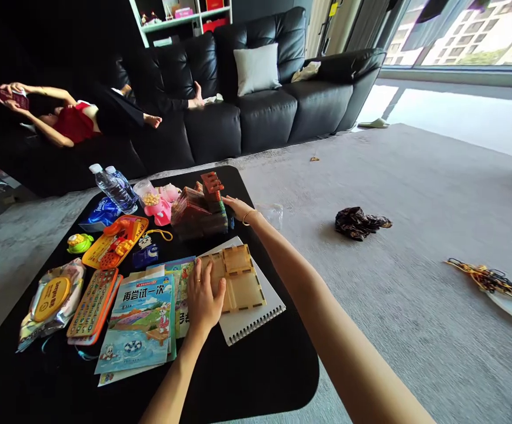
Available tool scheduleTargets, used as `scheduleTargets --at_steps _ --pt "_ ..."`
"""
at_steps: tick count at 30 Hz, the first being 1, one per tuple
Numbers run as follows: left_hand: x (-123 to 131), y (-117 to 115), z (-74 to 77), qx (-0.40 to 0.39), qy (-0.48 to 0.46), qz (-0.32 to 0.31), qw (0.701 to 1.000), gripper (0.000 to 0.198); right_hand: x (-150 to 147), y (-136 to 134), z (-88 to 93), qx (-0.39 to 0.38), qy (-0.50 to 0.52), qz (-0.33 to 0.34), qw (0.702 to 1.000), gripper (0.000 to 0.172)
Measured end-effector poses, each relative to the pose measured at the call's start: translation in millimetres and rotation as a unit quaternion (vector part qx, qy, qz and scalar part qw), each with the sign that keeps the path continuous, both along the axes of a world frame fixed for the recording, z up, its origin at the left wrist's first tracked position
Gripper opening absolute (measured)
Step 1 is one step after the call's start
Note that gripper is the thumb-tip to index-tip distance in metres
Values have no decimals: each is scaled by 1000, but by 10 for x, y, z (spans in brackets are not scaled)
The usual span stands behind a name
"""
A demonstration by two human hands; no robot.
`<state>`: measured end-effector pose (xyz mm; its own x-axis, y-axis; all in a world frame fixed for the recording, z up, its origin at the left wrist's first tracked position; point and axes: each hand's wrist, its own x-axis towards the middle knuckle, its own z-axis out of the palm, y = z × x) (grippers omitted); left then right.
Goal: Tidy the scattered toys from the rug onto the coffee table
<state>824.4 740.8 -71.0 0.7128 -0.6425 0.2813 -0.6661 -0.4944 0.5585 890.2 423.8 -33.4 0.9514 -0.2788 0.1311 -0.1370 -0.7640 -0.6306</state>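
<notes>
My left hand (205,294) lies with fingers spread over the left edge of a flat panel of yellow translucent tiles (242,288) and the books beside it. The panel rests on a white spiral notebook (256,321). Farther back, my right hand (239,209) reaches out with fingers extended to the right side of a stack of translucent building tiles (194,212). Red and orange tiles (212,183) stick up at its top. The right fingertips are partly hidden against the stack, so I cannot tell whether they pinch a tile.
The black table (260,377) also bears picture books (139,318), a wipes pack (53,297), an orange-edged button board (92,306), a toy tray (115,241) and water bottles (115,189). A person (79,121) lies on the black sofa (265,112). A crumpled dark bag (359,224) lies on the carpet.
</notes>
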Motion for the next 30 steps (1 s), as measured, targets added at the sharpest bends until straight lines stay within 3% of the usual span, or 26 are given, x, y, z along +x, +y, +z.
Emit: scheduleTargets --at_steps 3,5,7,10,13,15,20,25,27,30 --pt "2 0 -24 4 -4 0 1000 53 -137 42 6 -125 82 18 989 66" --pt "14 -11 -48 12 -9 6 1000 55 -240 108 15 -139 84 6 987 78" --pt "55 -35 -70 22 -19 12 1000 56 -352 214 23 -103 57 -45 992 81" --pt "192 -87 -86 39 -38 24 998 57 -587 435 31 -8 51 -126 991 62" --pt "388 -125 -88 51 -40 40 997 57 -968 708 42 72 60 -103 990 44" --pt "500 -133 -85 53 -37 46 997 57 -1285 915 60 92 54 -82 991 47" --pt "585 -113 -62 65 -30 45 996 58 -2006 1542 134 -25 87 -54 994 78" --pt "579 -33 -20 59 -31 64 996 58 -2396 2261 135 -120 102 -34 987 96" --pt "592 6 -12 58 -32 65 996 58 -2456 2511 135 -157 116 -40 980 85" --pt "594 53 -3 68 -33 57 996 59 -2451 2747 170 -216 124 -46 967 50"
